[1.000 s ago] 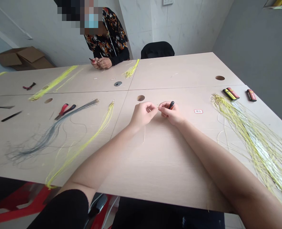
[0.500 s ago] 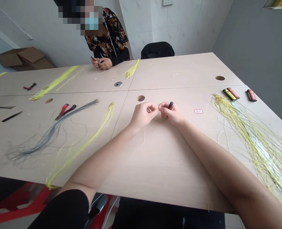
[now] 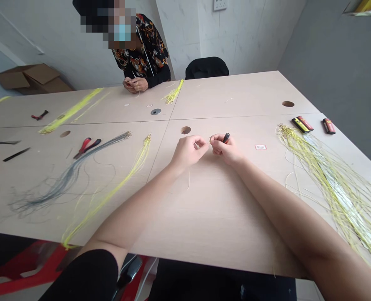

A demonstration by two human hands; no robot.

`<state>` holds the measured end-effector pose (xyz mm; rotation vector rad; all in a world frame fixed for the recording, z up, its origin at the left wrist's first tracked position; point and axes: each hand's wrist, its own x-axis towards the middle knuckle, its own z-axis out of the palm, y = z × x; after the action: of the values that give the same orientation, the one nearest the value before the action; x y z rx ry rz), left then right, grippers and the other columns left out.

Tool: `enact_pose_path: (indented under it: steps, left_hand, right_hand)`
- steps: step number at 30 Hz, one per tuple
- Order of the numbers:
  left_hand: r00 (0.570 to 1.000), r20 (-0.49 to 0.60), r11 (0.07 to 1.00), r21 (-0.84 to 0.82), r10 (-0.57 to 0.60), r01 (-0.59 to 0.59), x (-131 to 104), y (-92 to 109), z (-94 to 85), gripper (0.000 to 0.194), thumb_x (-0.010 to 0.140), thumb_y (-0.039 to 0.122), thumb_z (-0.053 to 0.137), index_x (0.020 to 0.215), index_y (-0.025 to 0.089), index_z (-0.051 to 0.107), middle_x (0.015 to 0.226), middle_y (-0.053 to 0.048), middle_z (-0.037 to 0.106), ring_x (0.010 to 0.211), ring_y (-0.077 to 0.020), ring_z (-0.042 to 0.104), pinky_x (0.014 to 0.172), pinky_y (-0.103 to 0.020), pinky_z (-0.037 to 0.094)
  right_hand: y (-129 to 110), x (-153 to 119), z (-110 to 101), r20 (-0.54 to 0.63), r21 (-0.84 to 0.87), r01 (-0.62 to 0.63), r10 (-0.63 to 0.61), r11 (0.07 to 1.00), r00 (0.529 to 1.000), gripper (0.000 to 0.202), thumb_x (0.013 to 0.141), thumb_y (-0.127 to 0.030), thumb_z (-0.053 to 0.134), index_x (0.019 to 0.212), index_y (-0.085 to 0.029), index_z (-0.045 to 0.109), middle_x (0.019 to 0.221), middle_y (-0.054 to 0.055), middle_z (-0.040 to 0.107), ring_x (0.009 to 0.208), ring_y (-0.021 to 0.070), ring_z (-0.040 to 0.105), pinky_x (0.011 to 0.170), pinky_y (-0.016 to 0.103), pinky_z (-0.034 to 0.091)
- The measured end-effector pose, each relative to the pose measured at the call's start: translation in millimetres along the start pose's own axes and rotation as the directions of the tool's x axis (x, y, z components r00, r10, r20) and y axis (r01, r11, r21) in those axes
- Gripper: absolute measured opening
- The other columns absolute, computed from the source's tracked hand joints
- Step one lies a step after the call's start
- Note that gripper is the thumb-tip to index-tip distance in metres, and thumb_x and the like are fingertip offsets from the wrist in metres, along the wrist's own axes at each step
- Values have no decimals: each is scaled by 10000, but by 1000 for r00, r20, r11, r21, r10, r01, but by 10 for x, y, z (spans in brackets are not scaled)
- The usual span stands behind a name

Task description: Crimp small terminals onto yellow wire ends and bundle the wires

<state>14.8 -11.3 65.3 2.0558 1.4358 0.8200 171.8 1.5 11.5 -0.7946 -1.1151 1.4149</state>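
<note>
Over the middle of the table, my left hand (image 3: 190, 151) is closed in a pinch on a thin pale-yellow wire (image 3: 189, 179), whose loose end hangs below the palm. My right hand (image 3: 225, 149) meets it fingertip to fingertip, with the wire's small end between the two. A slim tool with a black end (image 3: 226, 137) and a bit of orange is gripped in my right hand; its tip is hidden by the fingers. Left of my arms lies a bundle of yellow wires (image 3: 122, 180). Another yellow wire bundle (image 3: 325, 163), with gold-coloured ends, is spread at the right.
Grey wires (image 3: 74, 169) lie at the left beside red-and-black pliers (image 3: 86, 146). Red, black and yellow blocks (image 3: 303, 124) sit at the right. A small label (image 3: 261, 147) is near my right hand. A masked person (image 3: 144, 58) works across the table (image 3: 204, 234).
My hands stay fingertip to fingertip, barely shifted. Across the table, the other person's hands have turned slightly, and the red tool there shows less.
</note>
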Motion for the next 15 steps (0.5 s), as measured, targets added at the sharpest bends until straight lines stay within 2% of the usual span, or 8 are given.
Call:
enact_pose_path:
  steps: [4,9,15]
  left_hand:
    - [996,80,996,88,-30,23,-8,57,-62,121,758,270,590,717,181,660,695,11,684,569,-102,552,582,-235,409]
    - [975,222,981,192,-9,-34,-22,106,-185,96,748,242,586,751,206,675,758,15,705,605,-121,576,587,-250,401]
    - [960,277,984,155,45,-91,-25,79,-325,157,803,221,552,876,211,690,859,-22,723,784,-167,655,677,-263,474]
  right_hand:
    - [-26,1,-9,-12,38,1,0,999,1000,158,635,-275,702,649,-179,577,520,-78,328,474,50,280,483,250,245]
    - [-51,3,-15,-32,47,-9,10,999,999,133,622,-245,677,651,-186,561,487,-89,282,469,51,222,480,245,199]
    - [-239,20,-9,-57,93,37,-31,995,998,203,635,-281,698,660,-204,512,491,-96,235,462,58,199,469,246,191]
